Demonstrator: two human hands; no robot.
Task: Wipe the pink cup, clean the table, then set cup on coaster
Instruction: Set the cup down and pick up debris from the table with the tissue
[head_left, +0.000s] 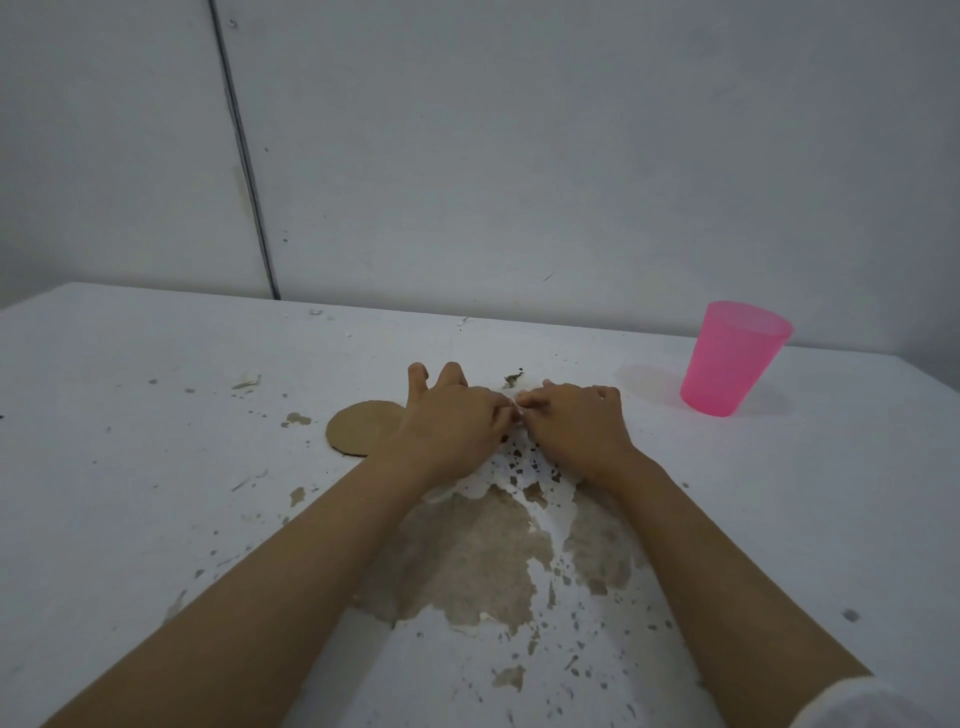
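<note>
— Head view, status? 
— Left hand (451, 420) and right hand (574, 423) pinch a white tissue (514, 414) together on the table (156, 467). Cup (730, 358) upright far right; coaster (361, 427) beside left hand.
— Advice?
— Bunch the tissue firmly before wiping.

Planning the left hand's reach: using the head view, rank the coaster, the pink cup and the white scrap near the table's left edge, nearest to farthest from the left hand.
1. Coaster: beside the left hand, partly hidden under it.
2. White scrap: further left, toward the wall.
3. Pink cup: far right, beyond the right hand.
</note>
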